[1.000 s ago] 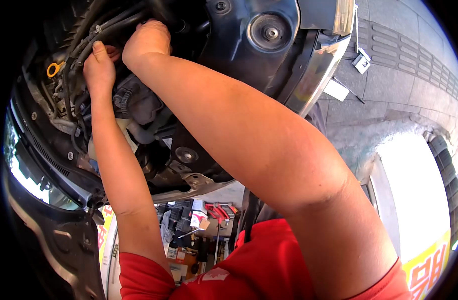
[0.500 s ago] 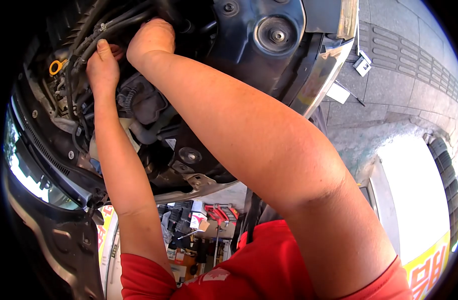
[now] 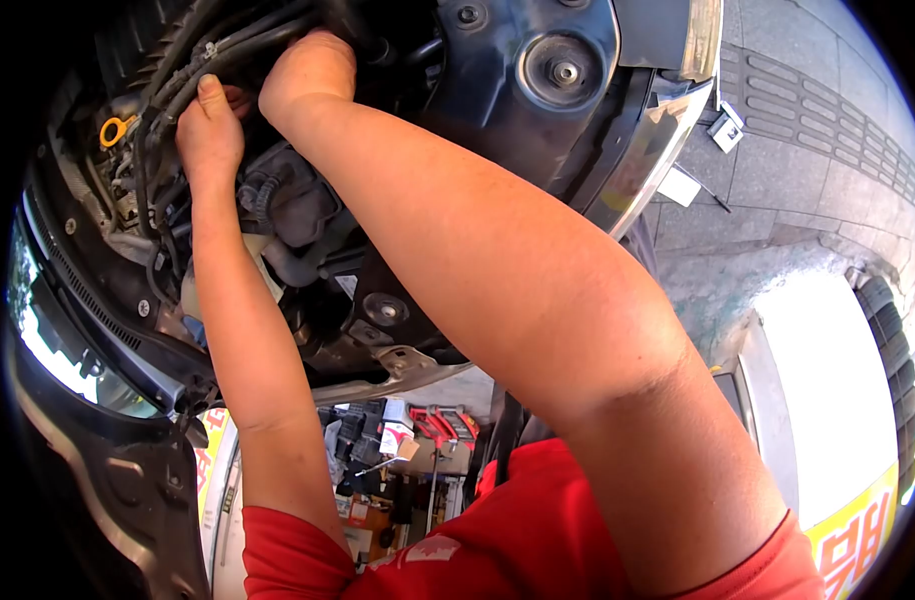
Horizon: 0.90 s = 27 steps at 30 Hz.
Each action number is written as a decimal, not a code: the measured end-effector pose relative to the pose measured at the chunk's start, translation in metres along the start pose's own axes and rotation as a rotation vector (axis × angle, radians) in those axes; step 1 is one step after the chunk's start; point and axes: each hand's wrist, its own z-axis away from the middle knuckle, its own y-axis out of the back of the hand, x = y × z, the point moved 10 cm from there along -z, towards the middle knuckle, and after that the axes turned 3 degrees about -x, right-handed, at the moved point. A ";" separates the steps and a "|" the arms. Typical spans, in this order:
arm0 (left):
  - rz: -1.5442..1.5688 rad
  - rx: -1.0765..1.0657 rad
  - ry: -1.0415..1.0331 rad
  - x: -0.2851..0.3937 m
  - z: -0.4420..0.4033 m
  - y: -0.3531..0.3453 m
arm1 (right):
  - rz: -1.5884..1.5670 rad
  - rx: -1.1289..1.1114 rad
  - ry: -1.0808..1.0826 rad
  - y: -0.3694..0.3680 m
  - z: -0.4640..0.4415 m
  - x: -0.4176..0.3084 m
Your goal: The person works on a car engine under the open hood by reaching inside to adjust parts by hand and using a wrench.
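Just beyond the bare left hand [image 3: 209, 140], up and to the right: a thick black rubber hose [image 3: 262, 42]. Slants from upper right down to lower left, long axis crossing ahead of both hands instead of following the arms. Seems to bend downward left of the left hand, near a bright yellow ring-shaped handle [image 3: 112, 132].

Nearer to the lower stretch of hose: the left hand, thumb [image 3: 212, 95] raised, tip against or just beside the black rubber; cannot tell which. Fingers curled toward the right, partly in shadow; cannot tell of anything pinched there.

Higher and to the right: the bare right hand [image 3: 312, 75], reaching under the upper end of the hose, fingertips lost in the dark. Cannot tell whether spread, pressed together or closed on something. Between the visible parts of the two hands, only a narrow dark gap.

Below, between the left forearm [image 3: 237, 270] and the right forearm [image 3: 447, 190]: a dark grey moulded plastic housing [image 3: 292, 205]. Farther right, well apart from both hands: a glossy blue-black metal panel [image 3: 487, 70] with a round, black-ringed mount [image 3: 565, 72].
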 end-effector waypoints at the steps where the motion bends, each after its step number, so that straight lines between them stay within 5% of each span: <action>1: -0.001 -0.002 0.003 -0.001 0.000 -0.001 | 0.041 -0.053 -0.010 -0.003 -0.001 0.000; 9: -0.034 0.035 0.032 0.002 0.004 0.004 | 0.151 -0.070 0.026 -0.004 0.001 -0.013; 11: -0.032 0.037 0.032 0.001 0.004 0.004 | -0.044 -0.021 0.043 0.000 0.006 -0.014; 12: -0.062 0.036 0.032 0.000 0.003 0.005 | 0.290 -0.012 0.224 -0.004 0.005 -0.033; 13: -0.092 0.033 0.031 0.000 0.002 0.005 | 0.288 -0.016 0.221 -0.007 0.003 -0.031; 15: -0.090 0.047 0.034 -0.005 -0.002 0.005 | -0.194 0.049 0.080 -0.004 -0.001 -0.013; 17: -0.175 0.038 -0.013 -0.007 -0.006 0.004 | -0.154 0.068 0.135 -0.006 -0.006 -0.015; 20: -0.101 0.001 0.037 -0.007 -0.006 0.003 | 0.323 0.089 0.433 -0.020 -0.013 -0.041; 24: -0.014 -0.042 0.010 -0.003 -0.006 -0.002 | -0.033 0.104 0.244 0.007 0.001 -0.033; 27: 0.212 -0.049 -0.052 -0.014 -0.016 -0.006 | -0.002 0.086 0.213 0.009 0.005 -0.035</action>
